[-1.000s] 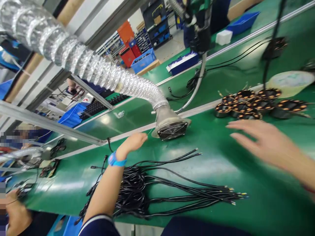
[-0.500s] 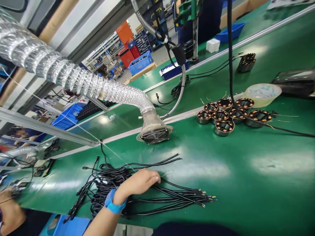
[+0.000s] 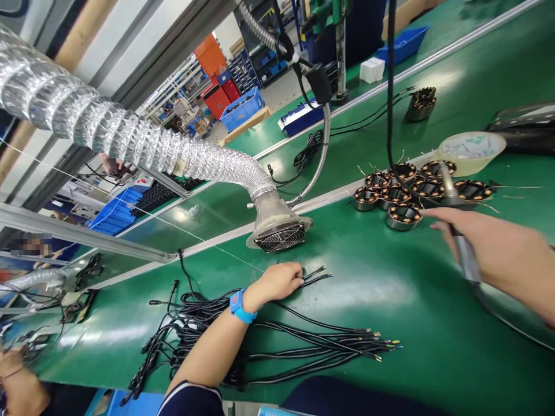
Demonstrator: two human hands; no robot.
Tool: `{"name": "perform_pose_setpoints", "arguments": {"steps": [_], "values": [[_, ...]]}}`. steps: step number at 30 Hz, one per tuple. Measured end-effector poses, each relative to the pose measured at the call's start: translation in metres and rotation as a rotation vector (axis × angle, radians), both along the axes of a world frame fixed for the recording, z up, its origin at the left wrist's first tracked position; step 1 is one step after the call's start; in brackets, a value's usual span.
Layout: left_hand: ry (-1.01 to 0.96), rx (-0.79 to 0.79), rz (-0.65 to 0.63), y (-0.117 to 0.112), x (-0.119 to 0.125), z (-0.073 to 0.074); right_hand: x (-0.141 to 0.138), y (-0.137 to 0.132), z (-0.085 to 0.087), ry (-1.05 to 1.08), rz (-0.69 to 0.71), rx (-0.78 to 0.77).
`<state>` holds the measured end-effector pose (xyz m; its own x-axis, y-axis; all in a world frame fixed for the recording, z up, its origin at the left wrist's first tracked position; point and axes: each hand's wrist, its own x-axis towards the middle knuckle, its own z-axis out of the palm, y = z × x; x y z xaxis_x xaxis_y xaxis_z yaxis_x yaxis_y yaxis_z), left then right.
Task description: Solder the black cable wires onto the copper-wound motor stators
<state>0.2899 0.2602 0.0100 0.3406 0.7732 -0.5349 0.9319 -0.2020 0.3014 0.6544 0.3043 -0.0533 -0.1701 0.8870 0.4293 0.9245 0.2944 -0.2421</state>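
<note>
My left hand (image 3: 281,281), a blue wrist strap (image 3: 243,306) on its wrist, is closed with its fingers pinched on the thin silvery solder wire (image 3: 234,254) that runs down from the upper left. Just past its fingertips lie the stripped ends of two black cables (image 3: 318,278); whether the fingers touch these is hidden. A bundle of black cables (image 3: 195,323) spreads under and beside my left forearm. At the right, my right hand (image 3: 489,237) grips a soldering iron (image 3: 467,254), its metal barrel pointing away over several copper-wound stator rings (image 3: 404,216).
A fume extractor nozzle (image 3: 281,228) on a silver flexible duct (image 3: 173,150) hangs over the green bench (image 3: 347,370). A round translucent tub (image 3: 470,155) stands behind the rings. A black cord (image 3: 391,81) hangs down near them. Another person's arm (image 3: 19,381) is at far left.
My left hand has moved right and away from me, toward the ends of the two upper cables. My right hand has come into view holding the soldering iron.
</note>
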Motion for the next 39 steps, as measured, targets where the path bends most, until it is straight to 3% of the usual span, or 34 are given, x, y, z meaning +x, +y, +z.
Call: {"name": "perform_pose_setpoints", "arguments": {"steps": [4,8,14,18,20,22,26,29,32,34,39], "values": [[-0.177,-0.018,-0.034,-0.002,-0.003,-0.008,-0.038,0.009,0.0,-0.096,0.021,0.056],[-0.393,0.005,0.058,-0.001,-0.008,-0.018,-0.058,0.004,0.002,-0.145,0.108,0.162],[-0.631,-0.016,0.428,-0.002,-0.005,-0.028,-0.086,-0.04,0.011,-0.162,0.439,0.218],[-0.857,-0.094,0.681,-0.001,0.0,-0.028,-0.106,-0.058,0.025,-0.092,0.432,0.121],[-0.876,-0.123,0.653,0.0,0.003,-0.03,-0.118,-0.06,0.03,-0.046,0.415,0.052],[-0.841,-0.155,0.523,-0.001,0.007,-0.033,-0.13,-0.058,0.029,-0.015,0.429,0.033],[-0.77,-0.095,0.329,-0.003,0.014,-0.038,-0.145,-0.054,0.017,0.04,0.44,0.053],[-0.785,0.029,0.28,-0.005,0.017,-0.034,-0.145,-0.055,0.006,0.087,0.443,0.033],[-0.837,0.012,0.214,-0.005,0.019,-0.027,-0.141,-0.057,0.0,0.123,0.479,-0.001],[-0.868,0.002,0.237,-0.004,0.02,-0.026,-0.139,-0.057,-0.003,0.149,0.505,-0.029],[-0.941,-0.016,0.516,-0.001,0.019,-0.036,-0.138,-0.054,-0.005,0.234,0.55,-0.101]]}}
